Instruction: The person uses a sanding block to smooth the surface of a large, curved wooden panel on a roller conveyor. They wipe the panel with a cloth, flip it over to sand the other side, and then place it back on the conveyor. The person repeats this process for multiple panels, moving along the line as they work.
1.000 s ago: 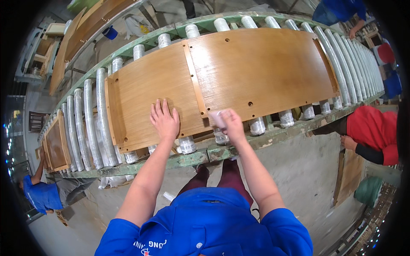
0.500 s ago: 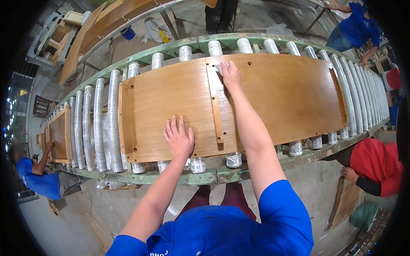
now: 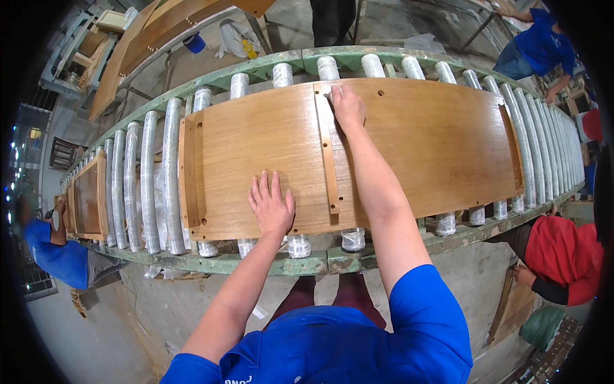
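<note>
A long brown wooden panel (image 3: 268,141) lies flat across the rollers in front of me. A drilled wooden strip (image 3: 327,153) crosses its middle, and battens run along both ends. My left hand (image 3: 271,206) rests flat on the panel left of the strip, fingers spread, holding nothing. At the strip's far end my right hand (image 3: 348,109) is closed and pressed down beside it. A small pale folded sheet, perhaps sandpaper, is in its fingers; the hand hides most of it now.
The roller conveyor (image 3: 148,173) has plastic-wrapped rollers and green rails. Another framed panel (image 3: 88,198) lies to the left beside a person in blue (image 3: 61,256). A person in red (image 3: 559,259) is at right, another in blue (image 3: 540,45) far right. A blue bucket (image 3: 194,43) stands beyond.
My right hand has shifted slightly left and away from me, close against the strip's far end, and the pale sheet shows less. My left hand stays flat on the panel.
</note>
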A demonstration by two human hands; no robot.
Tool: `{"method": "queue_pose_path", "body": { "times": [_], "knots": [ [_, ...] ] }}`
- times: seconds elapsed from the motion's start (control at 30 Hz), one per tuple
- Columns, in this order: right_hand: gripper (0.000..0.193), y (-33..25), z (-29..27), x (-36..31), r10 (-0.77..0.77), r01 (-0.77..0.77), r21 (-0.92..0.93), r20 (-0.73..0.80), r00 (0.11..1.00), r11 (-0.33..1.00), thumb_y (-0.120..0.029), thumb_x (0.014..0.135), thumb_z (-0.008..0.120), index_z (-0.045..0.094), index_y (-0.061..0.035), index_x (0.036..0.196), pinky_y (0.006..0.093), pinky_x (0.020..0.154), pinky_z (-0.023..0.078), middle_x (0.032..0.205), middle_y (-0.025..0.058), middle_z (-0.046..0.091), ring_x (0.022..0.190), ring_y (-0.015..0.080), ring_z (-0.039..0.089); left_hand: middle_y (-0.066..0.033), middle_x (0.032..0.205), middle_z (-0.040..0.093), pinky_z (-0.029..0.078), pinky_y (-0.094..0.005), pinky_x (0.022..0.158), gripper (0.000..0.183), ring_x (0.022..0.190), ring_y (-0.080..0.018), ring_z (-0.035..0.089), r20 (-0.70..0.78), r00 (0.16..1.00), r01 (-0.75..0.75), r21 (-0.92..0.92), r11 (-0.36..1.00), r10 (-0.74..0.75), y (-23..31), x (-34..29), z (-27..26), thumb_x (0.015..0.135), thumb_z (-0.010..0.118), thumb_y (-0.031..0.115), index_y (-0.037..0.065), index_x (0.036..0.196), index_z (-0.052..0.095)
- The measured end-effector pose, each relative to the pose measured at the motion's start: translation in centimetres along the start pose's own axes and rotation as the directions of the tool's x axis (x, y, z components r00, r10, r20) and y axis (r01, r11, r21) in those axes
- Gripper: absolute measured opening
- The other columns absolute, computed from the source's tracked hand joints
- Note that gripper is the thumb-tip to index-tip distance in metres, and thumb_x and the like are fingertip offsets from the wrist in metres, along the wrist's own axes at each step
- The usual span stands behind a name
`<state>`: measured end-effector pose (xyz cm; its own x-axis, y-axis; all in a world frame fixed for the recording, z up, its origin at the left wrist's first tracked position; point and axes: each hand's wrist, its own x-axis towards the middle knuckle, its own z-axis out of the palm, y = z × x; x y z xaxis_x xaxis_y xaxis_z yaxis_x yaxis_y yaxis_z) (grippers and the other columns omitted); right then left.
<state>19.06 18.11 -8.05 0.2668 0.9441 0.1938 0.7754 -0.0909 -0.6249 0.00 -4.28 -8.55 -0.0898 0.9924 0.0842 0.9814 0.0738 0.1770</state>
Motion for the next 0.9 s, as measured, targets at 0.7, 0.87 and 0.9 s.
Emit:
{"method": "queue_pose_path", "body": {
  "times": [0.7, 0.87, 0.9],
  "knots": [
    [0.030, 3.6, -6.9, -16.7, -0.049, 0.037, 0.226, 0.045, 0.998, 0.973, -0.037, 0.088, 0.052, 0.055, -0.0078, 0.085, 0.0470, 0.059, 0.046, 0.072, 0.0181, 0.063, 0.070, 0.0393, 0.060, -0.0143, 0.137, 0.035, 0.019, -0.0519, 0.105, 0.049, 0.129, -0.0353, 0.027, -0.146, 0.988, -0.048, 0.004, 0.999, 0.048, -0.4, -0.5, 0.6, 0.086, 0.047, 0.033, 0.010, 0.130, 0.043],
    [0.029, 4.5, -8.9, -21.3, -0.053, 0.038, 0.179, 0.080, 0.995, 0.983, -0.036, 0.088, 0.052, 0.055, -0.0080, 0.082, 0.0460, 0.058, 0.046, 0.070, 0.0182, 0.062, 0.067, 0.0384, 0.060, -0.0147, 0.137, 0.036, 0.019, -0.0500, 0.106, 0.050, 0.130, -0.0342, 0.026, -0.150, 0.987, -0.048, 0.017, 0.999, 0.050, -0.5, -0.4, 0.8, 0.086, 0.048, 0.033, 0.010, 0.130, 0.044],
    [0.029, 4.7, -9.2, -21.9, -0.041, 0.023, 0.173, 0.102, 0.994, 0.985, -0.036, 0.088, 0.053, 0.056, -0.0080, 0.082, 0.0458, 0.057, 0.046, 0.069, 0.0183, 0.061, 0.067, 0.0383, 0.060, -0.0148, 0.136, 0.037, 0.019, -0.0496, 0.106, 0.049, 0.130, -0.0341, 0.026, -0.151, 0.987, -0.048, 0.017, 0.999, 0.050, -0.4, -0.5, 0.8, 0.086, 0.048, 0.033, 0.010, 0.130, 0.044]
  ]
}}
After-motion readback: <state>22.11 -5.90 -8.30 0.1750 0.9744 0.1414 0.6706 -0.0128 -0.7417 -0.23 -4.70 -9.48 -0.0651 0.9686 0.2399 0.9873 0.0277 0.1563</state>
